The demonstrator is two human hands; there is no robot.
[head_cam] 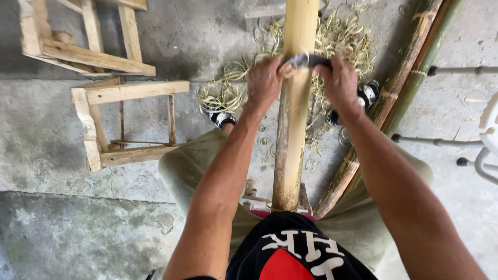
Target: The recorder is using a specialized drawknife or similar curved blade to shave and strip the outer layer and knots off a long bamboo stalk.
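Note:
A thick pale bamboo pole [293, 109] runs from my lap away from me, between my knees. Across it lies a curved metal blade [301, 60] with a dark handle at the right. My left hand [264, 82] grips the blade's left end, pressed against the pole's left side. My right hand [340, 83] is closed on the dark handle at the pole's right side. Both arms reach forward. The pole's far part looks scraped clean and yellow; the near part is duller with brownish streaks.
Curly bamboo shavings [228, 91] are heaped on the concrete floor around my feet. Two more bamboo poles [402, 85], brown and green, lie slanted at the right. Rough wooden frames [122, 103] stand at the left. White metal legs [441, 139] show at the right edge.

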